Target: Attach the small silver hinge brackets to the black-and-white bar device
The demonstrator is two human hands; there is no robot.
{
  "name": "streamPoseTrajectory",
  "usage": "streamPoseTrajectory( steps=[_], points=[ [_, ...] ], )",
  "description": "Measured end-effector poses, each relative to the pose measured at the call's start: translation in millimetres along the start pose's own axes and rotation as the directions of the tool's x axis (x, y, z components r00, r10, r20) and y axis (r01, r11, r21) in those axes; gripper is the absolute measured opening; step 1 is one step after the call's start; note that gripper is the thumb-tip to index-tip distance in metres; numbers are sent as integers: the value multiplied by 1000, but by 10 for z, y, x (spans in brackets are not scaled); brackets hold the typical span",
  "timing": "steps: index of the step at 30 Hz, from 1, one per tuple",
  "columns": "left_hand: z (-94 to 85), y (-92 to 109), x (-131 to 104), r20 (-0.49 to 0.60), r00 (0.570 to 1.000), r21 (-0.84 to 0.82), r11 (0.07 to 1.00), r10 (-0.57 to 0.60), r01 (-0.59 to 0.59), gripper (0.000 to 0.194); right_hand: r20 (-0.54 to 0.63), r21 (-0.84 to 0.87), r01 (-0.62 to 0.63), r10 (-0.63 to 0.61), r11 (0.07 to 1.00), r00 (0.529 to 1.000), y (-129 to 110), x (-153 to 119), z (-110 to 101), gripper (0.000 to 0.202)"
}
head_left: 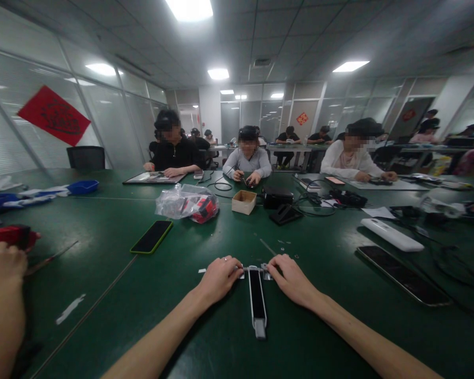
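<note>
Head view: the device (256, 295), a slim white body with a black face, lies on the green worktop (221, 347) straight ahead of the person, between the two hands, its grey tip (259, 330) pointing back toward the wearer. At its far end, a small metal bracket stands out on either side. For this two-sided handling, it would seem best to hold both brackets at one height and press evenly, so the device does not twist; light fingertip pressure should do, since the metal looks thin, and letting the body rest on the surface would steady it. Care is also due around the loose bits (282, 249) just beyond the right hand (292, 276), which a stray knuckle could scatter. As for pose, the forearms come in from the lower corners and converge on the device's far end, the wrists low and close to the surface, backs of the hands upward. The left hand (220, 280) has its grip drawn together, thumb and fingers closed on the left bracket (242, 272); the right mirrors it, its grip closed on the right bracket (266, 271). How firmly either one presses cannot be told. A co-worker's hand (3, 263) rests at a red object (13, 237) on the far left, well apart.
</note>
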State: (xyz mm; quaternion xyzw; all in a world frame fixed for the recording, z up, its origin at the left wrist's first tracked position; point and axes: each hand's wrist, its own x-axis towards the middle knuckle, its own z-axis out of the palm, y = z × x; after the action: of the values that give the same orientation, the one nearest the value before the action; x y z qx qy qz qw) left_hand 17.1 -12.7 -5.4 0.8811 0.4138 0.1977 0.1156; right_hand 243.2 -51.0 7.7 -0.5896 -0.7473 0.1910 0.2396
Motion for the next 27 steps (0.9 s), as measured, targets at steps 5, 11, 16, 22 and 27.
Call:
streamPoseTrajectory(
  steps=[5, 11, 16, 22, 27],
  points=[
    [2, 8, -6, 15, 1000, 10, 1000, -14, 14, 14, 20, -16, 18, -17, 1000, 1000, 9, 3, -12, 31],
    [-24, 20, -11, 7, 1000, -4, 1000, -19, 19, 12, 46, -12, 84, -83, 996, 995, -11, 13, -4, 30],
    [-37, 34, -13, 14, 1000, 14, 1000, -22, 22, 12, 26, -16, 119, -119, 993, 993, 12, 33, 15, 31],
    [-51, 52, -9, 27, 999, 9, 999, -33, 33, 13, 18, -15, 115, -115, 993, 993, 21, 6, -2, 25],
    [-53, 49, -5, 28, 999, 5, 999, -34, 34, 13, -6, -4, 127, -127, 992, 992, 16, -5, -6, 10]
  ],
)
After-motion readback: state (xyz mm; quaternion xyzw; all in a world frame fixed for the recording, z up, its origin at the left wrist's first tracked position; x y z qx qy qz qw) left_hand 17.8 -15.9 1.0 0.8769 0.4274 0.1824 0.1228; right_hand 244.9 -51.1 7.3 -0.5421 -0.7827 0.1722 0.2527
